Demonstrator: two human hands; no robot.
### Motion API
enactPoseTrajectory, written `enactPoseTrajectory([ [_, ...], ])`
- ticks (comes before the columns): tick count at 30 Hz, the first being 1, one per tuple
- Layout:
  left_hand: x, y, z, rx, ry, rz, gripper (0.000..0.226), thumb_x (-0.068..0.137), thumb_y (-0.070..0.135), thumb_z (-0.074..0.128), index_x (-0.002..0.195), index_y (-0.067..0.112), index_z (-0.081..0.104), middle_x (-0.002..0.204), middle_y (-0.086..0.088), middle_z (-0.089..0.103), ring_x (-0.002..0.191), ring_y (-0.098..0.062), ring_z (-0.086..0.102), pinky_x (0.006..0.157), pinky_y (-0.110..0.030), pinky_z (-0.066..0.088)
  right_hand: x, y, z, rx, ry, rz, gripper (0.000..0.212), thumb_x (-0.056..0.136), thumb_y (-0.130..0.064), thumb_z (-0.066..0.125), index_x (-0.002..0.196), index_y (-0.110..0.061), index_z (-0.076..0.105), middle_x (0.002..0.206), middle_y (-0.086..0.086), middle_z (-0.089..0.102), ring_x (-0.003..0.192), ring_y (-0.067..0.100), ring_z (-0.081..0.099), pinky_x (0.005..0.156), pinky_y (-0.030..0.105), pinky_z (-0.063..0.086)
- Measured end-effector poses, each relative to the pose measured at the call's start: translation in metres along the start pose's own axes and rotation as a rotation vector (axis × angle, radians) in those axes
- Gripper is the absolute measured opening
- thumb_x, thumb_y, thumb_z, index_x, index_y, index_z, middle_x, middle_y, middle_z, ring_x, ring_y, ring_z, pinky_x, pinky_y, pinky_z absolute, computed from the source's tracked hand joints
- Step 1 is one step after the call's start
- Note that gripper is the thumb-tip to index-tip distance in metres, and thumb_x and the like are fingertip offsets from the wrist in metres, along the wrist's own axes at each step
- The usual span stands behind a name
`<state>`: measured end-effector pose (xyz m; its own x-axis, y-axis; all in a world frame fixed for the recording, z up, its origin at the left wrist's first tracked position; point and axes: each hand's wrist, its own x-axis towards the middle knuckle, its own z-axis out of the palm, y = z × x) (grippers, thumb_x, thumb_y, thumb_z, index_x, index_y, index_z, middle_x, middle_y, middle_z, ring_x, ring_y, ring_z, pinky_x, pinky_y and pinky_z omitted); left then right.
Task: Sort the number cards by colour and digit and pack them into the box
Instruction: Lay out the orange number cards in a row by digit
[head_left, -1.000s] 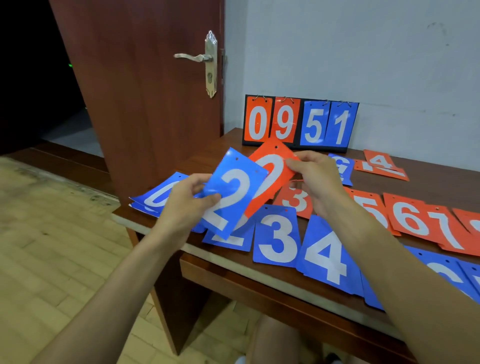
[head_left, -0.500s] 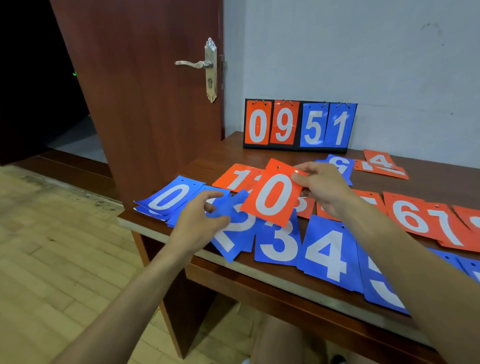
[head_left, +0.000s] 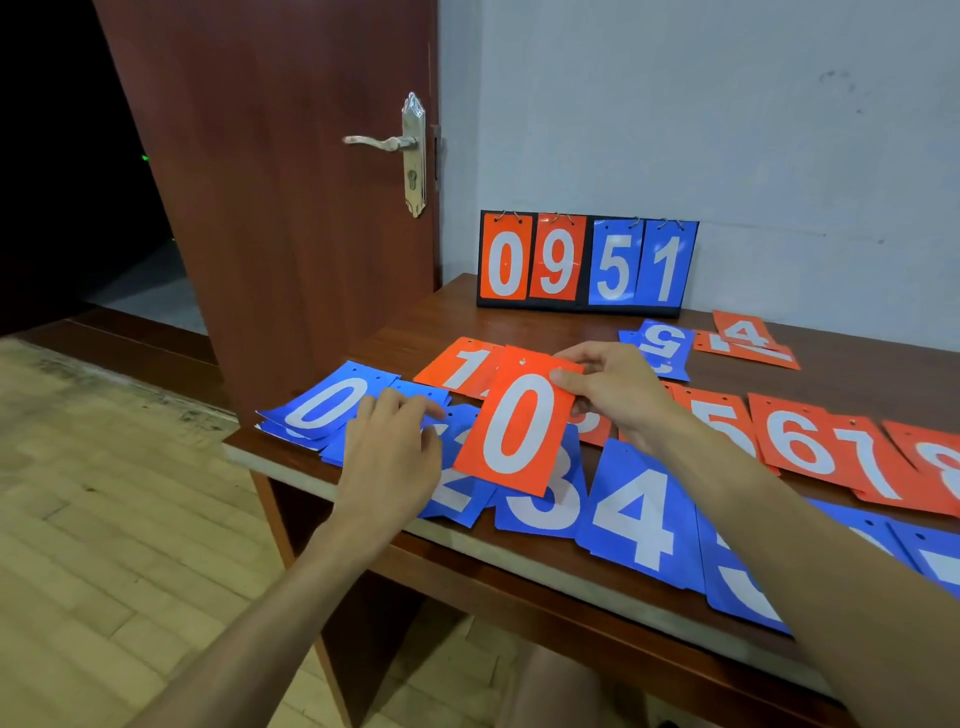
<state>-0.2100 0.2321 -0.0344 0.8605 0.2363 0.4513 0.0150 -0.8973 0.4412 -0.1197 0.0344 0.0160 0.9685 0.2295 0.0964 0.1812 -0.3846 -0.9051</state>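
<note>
Item: red 0 card (head_left: 519, 421), centre of frame. The right hand (head_left: 613, 395) pinches it at its upper right corner between thumb and fingers. It hangs tilted above the table (head_left: 415, 327), overlapping the blue 2 card (head_left: 457, 499) and the blue 3 card (head_left: 545, 506). One second ago it sat half hidden behind the raised blue 2; now it is in front and fully legible.

Item: blue 2 card, lower centre. It lies on the near edge of the table, mostly covered. One second ago the left hand held it up in the air; now it is down in the blue row.

Item: left hand (head_left: 392, 457), left of centre. Its fingers are loosely extended and rest on top of the blue cards, gripping nothing.

Item: blue row along the near edge, left to right: blue 0 card (head_left: 324, 405), the 2, the 3, blue 4 card (head_left: 636, 519), blue 5 card (head_left: 743, 587). Positions are unchanged.

Item: red row behind it: red 1 card (head_left: 465, 364) just left of the held card, then red 5 card (head_left: 722, 421), red 6 card (head_left: 802, 441) and red 7 card (head_left: 878, 462) running to the right edge.

Item: scoreboard (head_left: 587, 265), upper centre. It stands upright against the wall and reads 0 9 5 1.

Item: door (head_left: 291, 208), upper left, standing open beside the table.
</note>
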Motion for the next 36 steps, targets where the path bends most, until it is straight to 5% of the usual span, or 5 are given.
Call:
enactPoseTrajectory([
  [5,0.025,0.019,-0.007,-0.737,-0.283,-0.342,0.013,0.091,0.036,0.058,0.103,0.031,0.056,0.106,0.006,0.059,0.096,-0.015,0.060,0.077,-0.029,0.052,0.007,-0.005,0.005,0.033,0.000,-0.058,0.014,0.088,-0.020,0.065,0.101,-0.016,0.061,0.090,-0.001,0.067,0.077,0.012,0.068,0.056,0.018,0.054],
  [11,0.063,0.012,-0.008,-0.867,-0.210,-0.320,0.033,0.080,0.007,0.073,0.109,0.017,0.062,0.095,-0.004,0.066,0.086,-0.019,0.068,0.066,-0.029,0.058,0.037,-0.010,0.014,0.027,0.082,-0.021,0.017,0.086,-0.022,0.068,0.100,-0.016,0.061,0.091,0.001,0.068,0.075,0.012,0.069,0.062,0.024,0.057],
  [19,0.149,-0.052,0.011,-0.667,0.064,-0.349,0.026,0.074,0.003,0.075,0.092,0.021,0.068,0.075,-0.001,0.064,0.074,-0.020,0.064,0.077,-0.043,0.058,0.098,-0.011,0.041,-0.185,0.125,-0.135,0.008,0.085,-0.019,0.067,0.091,-0.021,0.063,0.085,-0.008,0.063,0.080,0.004,0.058,0.066,0.016,0.046],
  [25,0.192,-0.088,0.034,-0.384,0.070,-0.372,0.031,0.082,0.017,0.073,0.111,0.016,0.065,0.095,0.002,0.061,0.089,-0.016,0.062,0.064,-0.021,0.050,0.131,-0.001,0.054,-0.295,-0.022,-0.151,0.008,0.087,-0.021,0.064,0.095,-0.023,0.064,0.085,-0.011,0.061,0.076,0.001,0.058,0.051,0.010,0.038],
  [36,0.190,-0.060,0.053,0.036,-0.050,-0.160,0.023,0.083,0.027,0.068,0.106,0.023,0.067,0.121,-0.005,0.050,0.113,-0.023,0.050,0.100,-0.040,0.041,0.136,0.017,0.036,-0.385,-0.089,-0.156,0.004,0.085,-0.022,0.066,0.088,-0.025,0.067,0.086,-0.009,0.065,0.080,0.001,0.059,0.060,0.012,0.042],
])
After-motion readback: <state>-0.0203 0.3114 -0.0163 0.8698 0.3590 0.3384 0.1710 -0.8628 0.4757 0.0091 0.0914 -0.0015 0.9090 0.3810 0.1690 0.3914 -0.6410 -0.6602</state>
